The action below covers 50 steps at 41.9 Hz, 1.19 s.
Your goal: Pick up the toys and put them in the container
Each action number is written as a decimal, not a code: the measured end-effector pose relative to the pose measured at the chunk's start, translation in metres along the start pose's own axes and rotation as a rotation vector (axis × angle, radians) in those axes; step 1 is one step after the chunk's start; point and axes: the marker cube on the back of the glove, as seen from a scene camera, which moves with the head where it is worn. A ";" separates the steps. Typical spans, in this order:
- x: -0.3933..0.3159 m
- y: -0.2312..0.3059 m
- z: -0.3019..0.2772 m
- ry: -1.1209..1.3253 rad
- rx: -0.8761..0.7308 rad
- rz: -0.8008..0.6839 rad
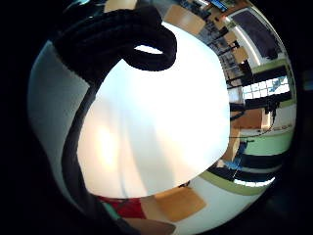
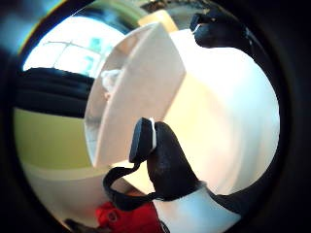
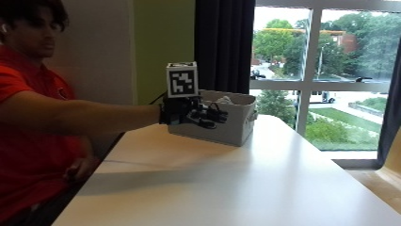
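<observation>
right hand [image 3: 191,113]: raised above the table [image 3: 251,188], fingers [image 3: 216,114] loosely curled, grasping nothing | container [image 3: 219,123]: on the table just beyond the fingertips, near side close by them | toy [image 3: 223,100]: pale, inside the container, past the fingers

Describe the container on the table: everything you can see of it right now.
The container is a pale grey rectangular bin with soft, fabric-looking walls, open at the top. It stands upright on the white table, at the far end near the window. Something white shows above its rim; what it is cannot be told. The gloved right hand is held in the air in front of its near side; whether it touches the wall is unclear.
</observation>
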 end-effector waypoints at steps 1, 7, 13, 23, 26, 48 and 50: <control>0.003 0.003 0.003 -0.006 -0.003 0.003; 0.030 0.018 0.020 -0.021 0.003 0.036; 0.049 0.027 0.028 -0.018 0.008 0.064; 0.064 0.042 0.042 0.039 -0.012 0.072; 0.066 0.047 0.043 0.036 -0.013 0.067; 0.047 0.059 0.064 -0.071 0.002 0.047; 0.043 0.058 0.065 -0.068 0.003 0.046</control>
